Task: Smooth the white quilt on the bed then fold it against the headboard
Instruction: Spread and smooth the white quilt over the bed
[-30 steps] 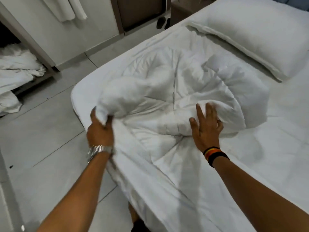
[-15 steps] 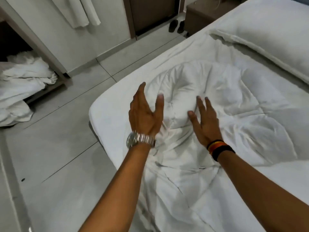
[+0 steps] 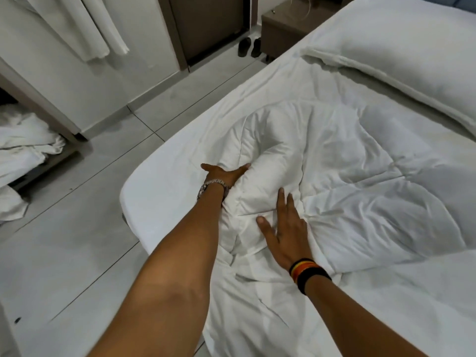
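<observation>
The white quilt (image 3: 347, 181) lies bunched and creased across the near corner of the bed (image 3: 159, 191), part of it hanging over the bed's edge towards me. My left hand (image 3: 222, 173), with a metal watch at the wrist, presses against the left side of a puffy fold; its fingertips are tucked under the fabric, so their curl is hidden. My right hand (image 3: 284, 230), with dark wristbands, lies flat with straight, spread fingers on the quilt just right of that fold.
A white pillow (image 3: 401, 55) rests at the far right near the headboard end. A brown nightstand (image 3: 280, 24) and dark shoes (image 3: 249, 46) stand beyond the bed. Crumpled white linen (image 3: 23, 153) sits on a low shelf at left. Grey tiled floor (image 3: 77, 228) borders the bed.
My left hand let go of the lifted quilt bundle, opened above it, then dropped to press into the fold's left side. My right hand stayed flat on the quilt. The view moved closer.
</observation>
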